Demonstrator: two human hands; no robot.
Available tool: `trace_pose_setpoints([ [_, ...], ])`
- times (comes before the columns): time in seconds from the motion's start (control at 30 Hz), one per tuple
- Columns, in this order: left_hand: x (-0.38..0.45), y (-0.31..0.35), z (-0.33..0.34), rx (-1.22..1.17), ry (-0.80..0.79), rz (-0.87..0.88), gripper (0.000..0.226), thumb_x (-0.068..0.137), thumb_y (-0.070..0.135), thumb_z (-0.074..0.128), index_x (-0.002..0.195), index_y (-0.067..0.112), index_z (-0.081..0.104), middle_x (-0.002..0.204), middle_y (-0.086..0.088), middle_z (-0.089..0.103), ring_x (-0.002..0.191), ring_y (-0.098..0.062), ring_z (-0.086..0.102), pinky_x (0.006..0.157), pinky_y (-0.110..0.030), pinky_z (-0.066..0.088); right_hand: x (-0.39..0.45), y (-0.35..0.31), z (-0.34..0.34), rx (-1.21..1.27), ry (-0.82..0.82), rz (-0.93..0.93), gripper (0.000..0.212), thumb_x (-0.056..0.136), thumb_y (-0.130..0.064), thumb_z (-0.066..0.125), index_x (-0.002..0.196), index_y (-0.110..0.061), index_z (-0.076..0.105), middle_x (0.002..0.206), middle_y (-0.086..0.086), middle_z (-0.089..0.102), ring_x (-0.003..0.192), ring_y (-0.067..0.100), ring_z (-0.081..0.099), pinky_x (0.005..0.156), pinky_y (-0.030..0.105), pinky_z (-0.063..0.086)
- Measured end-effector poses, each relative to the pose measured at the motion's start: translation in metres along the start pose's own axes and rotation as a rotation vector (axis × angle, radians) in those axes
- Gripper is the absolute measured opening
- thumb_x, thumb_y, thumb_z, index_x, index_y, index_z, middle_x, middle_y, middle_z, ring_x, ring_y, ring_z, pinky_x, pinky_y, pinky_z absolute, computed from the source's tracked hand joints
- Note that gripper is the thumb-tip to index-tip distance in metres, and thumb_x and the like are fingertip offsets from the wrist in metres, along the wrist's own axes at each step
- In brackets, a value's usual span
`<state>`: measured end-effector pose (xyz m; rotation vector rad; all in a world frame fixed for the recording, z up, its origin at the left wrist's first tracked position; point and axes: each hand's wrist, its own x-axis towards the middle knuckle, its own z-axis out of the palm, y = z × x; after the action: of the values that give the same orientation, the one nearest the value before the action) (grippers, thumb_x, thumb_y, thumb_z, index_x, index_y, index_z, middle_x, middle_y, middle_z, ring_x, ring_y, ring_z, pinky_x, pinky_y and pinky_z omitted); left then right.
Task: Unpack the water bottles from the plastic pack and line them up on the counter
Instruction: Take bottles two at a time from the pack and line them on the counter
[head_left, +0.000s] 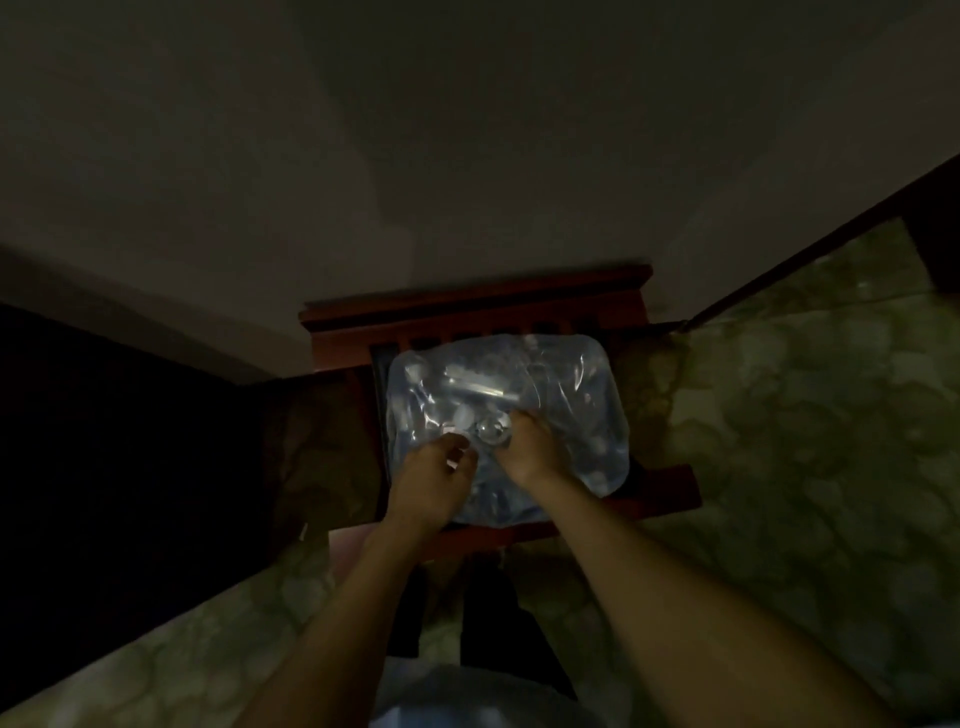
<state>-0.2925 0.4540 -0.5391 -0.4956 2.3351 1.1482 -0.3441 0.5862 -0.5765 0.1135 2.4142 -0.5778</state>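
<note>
Bottles (498, 400) blurred inside plastic pack (582, 415); right hand (524, 447) fingertips hidden in wrap; scene dim.

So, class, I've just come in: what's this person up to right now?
A person is opening a plastic-wrapped pack of water bottles that sits on a dark red wooden chair. The left hand and right hand both grip the wrap near its middle, apparently tearing it. No bottle is out yet.
</note>
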Motion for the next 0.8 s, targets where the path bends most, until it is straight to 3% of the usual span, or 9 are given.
trace_pose_setpoints([
  [0.1,0.004,0.003,0.009,-0.007,-0.009,-0.014,0.031,0.100,0.026,0.053,0.124,0.011,0.066,0.117,-0.007,0.072,0.102,-0.018,0.069,0.091,-0.035,0.055,0.007,0.005,0.009,-0.142,-0.009,-0.033,0.041,0.091,-0.018,0.061,0.130,-0.016,0.048,0.140,0.006,0.041,0.115,0.027,0.053,0.088,0.037,0.045],
  [0.23,0.011,0.007,0.013,-0.010,0.010,-0.026,0.027,0.101,0.026,0.052,0.120,0.013,0.066,0.116,-0.005,0.071,0.099,-0.014,0.067,0.088,-0.030,0.055,0.014,0.001,0.022,-0.388,0.034,-0.056,0.060,0.091,-0.021,0.063,0.140,-0.003,0.033,0.143,0.018,0.031,0.095,0.029,0.064,0.065,0.033,0.043],
  [0.37,0.015,0.004,0.009,0.004,0.014,-0.049,0.031,0.101,0.031,0.051,0.125,0.015,0.064,0.118,-0.004,0.070,0.089,-0.006,0.061,0.071,-0.014,0.046,0.017,-0.003,0.031,-0.432,0.129,-0.072,0.041,0.100,-0.019,0.047,0.133,0.003,0.038,0.132,0.022,0.040,0.087,0.025,0.065,0.062,0.031,0.045],
  [0.47,0.020,-0.001,-0.003,0.014,0.043,-0.061,0.034,0.101,0.034,0.051,0.127,0.016,0.063,0.118,-0.005,0.070,0.093,-0.008,0.062,0.079,-0.024,0.051,0.020,0.000,0.029,-0.487,0.143,-0.109,0.045,0.096,-0.025,0.055,0.130,0.001,0.041,0.126,0.020,0.044,0.086,0.023,0.064,0.062,0.029,0.046],
  [0.6,0.020,-0.005,-0.010,0.041,0.028,-0.072,0.036,0.100,0.034,0.053,0.128,0.014,0.064,0.119,-0.007,0.071,0.104,-0.018,0.067,0.088,-0.032,0.054,0.017,0.008,0.014,-0.509,0.029,-0.217,0.070,0.082,-0.039,0.071,0.134,-0.004,0.040,0.129,0.018,0.045,0.097,0.027,0.063,0.071,0.032,0.048],
  [0.8,0.017,0.006,-0.008,-0.005,-0.059,-0.083,0.038,0.100,0.032,0.055,0.132,0.012,0.060,0.124,-0.010,0.067,0.110,-0.022,0.065,0.086,-0.027,0.050,-0.002,0.015,-0.002,-0.449,-0.050,-0.239,0.078,0.076,-0.043,0.073,0.138,-0.011,0.039,0.134,0.012,0.045,0.112,0.031,0.057,0.089,0.041,0.047],
])
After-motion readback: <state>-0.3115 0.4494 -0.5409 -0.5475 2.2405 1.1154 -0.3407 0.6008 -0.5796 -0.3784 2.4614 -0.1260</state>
